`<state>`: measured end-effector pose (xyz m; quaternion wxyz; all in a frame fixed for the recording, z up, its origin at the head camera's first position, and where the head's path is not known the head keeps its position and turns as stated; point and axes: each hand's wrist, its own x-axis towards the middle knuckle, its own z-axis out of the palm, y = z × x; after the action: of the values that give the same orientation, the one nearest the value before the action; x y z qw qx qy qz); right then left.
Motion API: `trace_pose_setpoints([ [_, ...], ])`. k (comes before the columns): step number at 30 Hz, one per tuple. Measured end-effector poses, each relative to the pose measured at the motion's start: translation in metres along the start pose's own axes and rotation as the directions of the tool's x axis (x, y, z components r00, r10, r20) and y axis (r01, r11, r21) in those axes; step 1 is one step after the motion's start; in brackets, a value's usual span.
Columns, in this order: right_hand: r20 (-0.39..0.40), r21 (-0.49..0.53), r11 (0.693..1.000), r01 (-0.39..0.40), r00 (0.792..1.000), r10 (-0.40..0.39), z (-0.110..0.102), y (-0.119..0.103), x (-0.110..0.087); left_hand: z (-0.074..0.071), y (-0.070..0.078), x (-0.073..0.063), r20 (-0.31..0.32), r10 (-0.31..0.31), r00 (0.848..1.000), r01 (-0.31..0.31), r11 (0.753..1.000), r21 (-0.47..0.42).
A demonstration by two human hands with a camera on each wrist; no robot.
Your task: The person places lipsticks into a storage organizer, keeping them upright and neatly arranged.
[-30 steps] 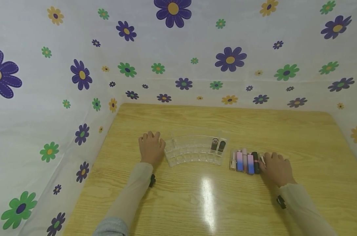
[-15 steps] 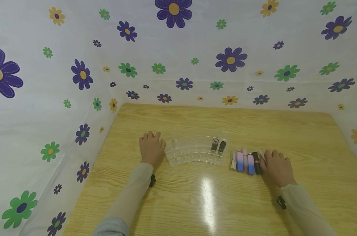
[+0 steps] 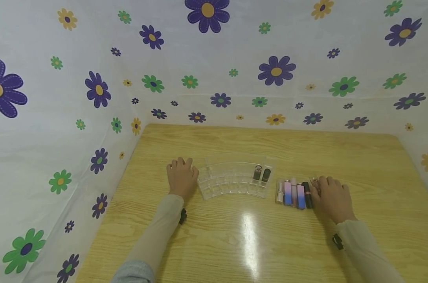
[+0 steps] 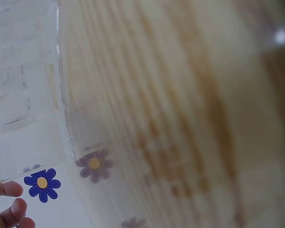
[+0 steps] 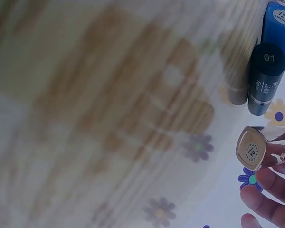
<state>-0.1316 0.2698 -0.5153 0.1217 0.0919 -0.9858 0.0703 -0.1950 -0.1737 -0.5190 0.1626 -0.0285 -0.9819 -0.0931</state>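
My right hand (image 3: 335,198) grips a lipstick (image 5: 252,148) with a gold-rimmed base and a clear case. In the right wrist view its base faces the camera, with my fingertips around the clear part. Just left of that hand lies a black lipstick (image 3: 307,195), marked 01 on its end. My left hand (image 3: 182,177) rests on the table with fingers loosely bent, its thumb side right at the left end of a clear curved lipstick organizer (image 3: 231,193). Two dark lipsticks, one a patterned tube (image 3: 257,173) and one plain black (image 3: 266,175), stand in its right-end slots.
Left of the black lipstick, a row holds two pink-and-blue lipsticks, one nearer the middle (image 3: 287,192) and one beside the black (image 3: 300,196), a pale pink tube (image 3: 293,192) and a clear-cased tube (image 3: 280,192). Flower-printed cloth (image 3: 235,47) walls the wooden table (image 3: 206,243).
The lipstick in my right hand has turned and now shows farther up, beyond the fingertips. My right hand has shifted very slightly; the left hand and organizer stay put.
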Motion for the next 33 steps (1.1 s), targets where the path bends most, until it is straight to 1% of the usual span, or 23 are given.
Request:
trace_pose_setpoints([
  [10, -0.057, -0.001, 1.000, 0.018, 0.998, -0.018, -0.002, -0.001, 0.000, 0.006, -0.003, 0.001, 0.003, -0.003, 1.000, 0.003, 1.000, -0.006],
  [12, -0.079, -0.001, 1.000, 0.024, 0.997, -0.024, -0.002, -0.002, 0.000, 0.006, -0.004, 0.001, 0.000, -0.003, 1.000, 0.003, 1.000, -0.006],
  [15, -0.139, -0.008, 0.998, 0.055, 0.989, -0.056, -0.001, -0.002, 0.001, 0.005, -0.003, 0.000, 0.001, -0.002, 1.000, 0.002, 1.000, -0.007],
  [20, -0.241, -0.022, 0.994, 0.110, 0.964, -0.112, -0.005, -0.006, 0.004, 0.004, -0.002, 0.000, 0.010, -0.006, 1.000, 0.006, 1.000, -0.010],
  [27, -0.304, -0.007, 0.991, 0.135, 0.944, -0.131, -0.021, -0.027, 0.009, 0.002, -0.001, 0.000, 0.034, -0.017, 0.999, 0.016, 1.000, 0.002],
  [30, -0.341, -0.035, 0.985, 0.171, 0.924, -0.172, -0.027, -0.037, 0.011, 0.001, -0.001, 0.000, 0.046, -0.021, 0.999, 0.021, 1.000, 0.005],
  [33, -0.389, -0.046, 0.975, 0.215, 0.896, -0.216, -0.032, -0.049, 0.012, 0.001, -0.001, 0.000, 0.061, -0.025, 0.998, 0.025, 1.000, 0.007],
])
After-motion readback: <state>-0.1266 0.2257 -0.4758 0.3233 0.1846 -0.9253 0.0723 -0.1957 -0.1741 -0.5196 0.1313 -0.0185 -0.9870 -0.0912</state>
